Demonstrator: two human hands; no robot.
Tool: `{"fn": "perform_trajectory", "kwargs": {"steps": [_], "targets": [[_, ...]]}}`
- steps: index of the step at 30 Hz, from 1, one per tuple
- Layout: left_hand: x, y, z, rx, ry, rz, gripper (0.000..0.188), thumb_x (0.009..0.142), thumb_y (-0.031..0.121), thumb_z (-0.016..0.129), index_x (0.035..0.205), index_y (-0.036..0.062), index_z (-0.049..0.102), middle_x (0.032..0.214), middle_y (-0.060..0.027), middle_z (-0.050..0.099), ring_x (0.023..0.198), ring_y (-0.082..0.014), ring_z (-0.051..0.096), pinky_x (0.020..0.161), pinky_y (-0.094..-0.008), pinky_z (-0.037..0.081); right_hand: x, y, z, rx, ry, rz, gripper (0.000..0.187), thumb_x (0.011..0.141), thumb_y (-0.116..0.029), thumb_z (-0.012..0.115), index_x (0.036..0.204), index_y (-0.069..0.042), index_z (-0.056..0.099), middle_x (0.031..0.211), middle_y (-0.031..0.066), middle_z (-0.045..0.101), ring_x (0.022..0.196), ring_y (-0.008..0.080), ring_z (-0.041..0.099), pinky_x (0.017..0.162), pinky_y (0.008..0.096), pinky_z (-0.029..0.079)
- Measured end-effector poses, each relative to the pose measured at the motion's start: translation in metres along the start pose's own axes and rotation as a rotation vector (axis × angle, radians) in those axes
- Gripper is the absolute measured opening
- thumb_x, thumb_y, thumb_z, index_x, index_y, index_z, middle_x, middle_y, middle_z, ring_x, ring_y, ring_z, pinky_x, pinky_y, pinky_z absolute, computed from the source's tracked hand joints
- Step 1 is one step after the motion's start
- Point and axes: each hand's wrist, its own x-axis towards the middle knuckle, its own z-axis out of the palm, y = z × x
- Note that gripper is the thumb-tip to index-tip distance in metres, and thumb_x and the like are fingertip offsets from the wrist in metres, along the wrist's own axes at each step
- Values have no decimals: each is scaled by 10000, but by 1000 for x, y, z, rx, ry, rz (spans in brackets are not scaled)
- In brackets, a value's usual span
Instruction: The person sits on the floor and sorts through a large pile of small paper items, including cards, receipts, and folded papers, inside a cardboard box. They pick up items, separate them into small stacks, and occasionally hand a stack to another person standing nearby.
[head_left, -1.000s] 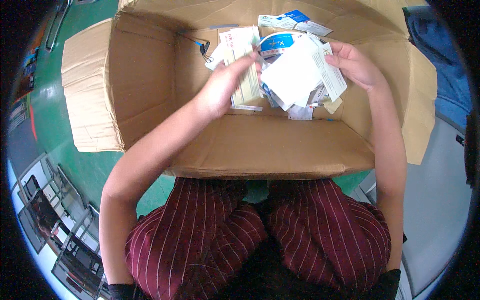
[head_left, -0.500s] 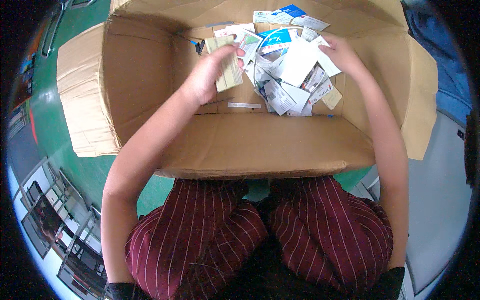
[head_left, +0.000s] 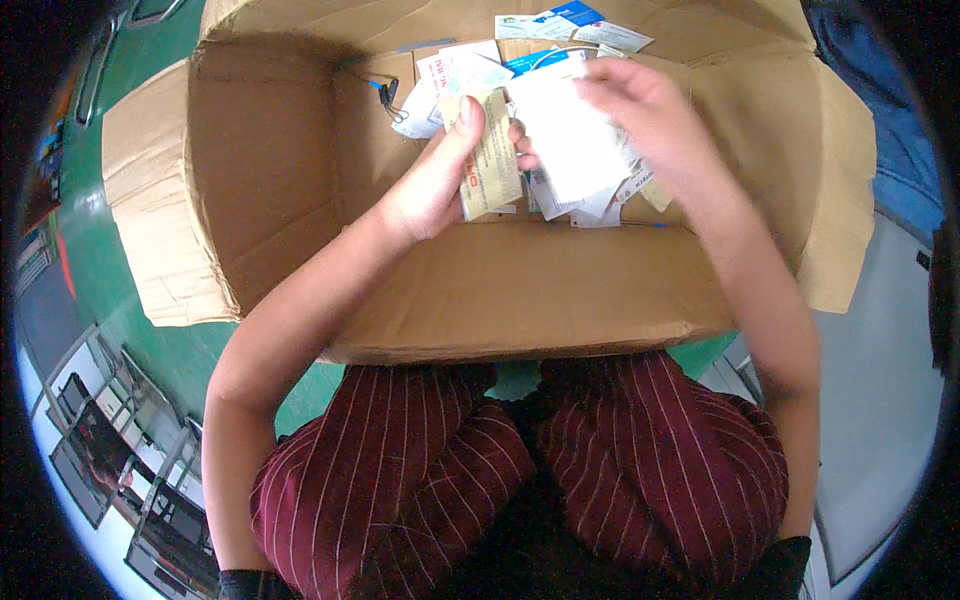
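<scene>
My left hand (head_left: 440, 175) is closed on a yellowish printed card (head_left: 492, 165), thumb on top and fingertips showing past its right side. Just right of it, my right hand (head_left: 640, 105) grips a white card (head_left: 570, 140) by its upper right corner, with some blur at the fingers. The two cards are close together above a loose pile of printed cards (head_left: 597, 214) in the cardboard box (head_left: 530, 290). The white card hides much of that pile. More cards (head_left: 450, 72) lie behind my left hand, against the far side.
A small black clip-like piece with a blue part (head_left: 386, 92) lies at the box's left inside. Several cards (head_left: 570, 22) rest on the far flap. Side flaps (head_left: 160, 200) spread outward. My knees in striped trousers (head_left: 400, 450) are against the near side.
My right hand has lifted the white card from the pile and brought it left and nearer. My left hand has moved slightly right and down with the yellowish card.
</scene>
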Motion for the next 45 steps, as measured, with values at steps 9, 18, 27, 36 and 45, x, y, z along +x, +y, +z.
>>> {"fn": "perform_trajectory", "kwargs": {"steps": [9,18,27,36,45], "targets": [[5,24,15,-254,129,-57,358,736,1,355,1093,26,343,981,-150,526,858,-246,557,808,-366,440,12,8,-55,-591,-309,-30,124,768,-101,531,867,-33,559,804,39,555,794,121,509,700,265,417],[-15,29,-3,-56,191,-56,469,722,68,387,1188,34,340,931,-89,501,833,-200,516,788,-297,414,28,67,-59,-1529,-708,-679,394,678,-15,468,1057,-122,461,991,63,445,956,225,426,788,330,379],[-26,28,-3,-10,156,-55,493,711,94,398,1195,34,326,939,-91,510,841,-194,520,773,-290,418,29,84,-59,-1647,-783,-876,515,590,-71,606,1080,-90,448,1080,57,431,1025,228,389,856,330,340],[-22,22,1,-40,94,-64,493,710,101,405,1193,37,329,946,-89,511,853,-191,521,785,-289,411,31,75,-68,-1457,-834,-468,666,481,-85,718,1077,-40,424,1032,99,433,985,261,430,811,332,381],[-24,18,3,15,134,-90,500,718,103,424,1202,30,319,950,-89,515,854,-184,524,791,-289,414,19,91,-63,-1672,-672,-669,639,449,-103,732,1021,-48,454,999,92,452,944,241,448,758,336,406]]}}
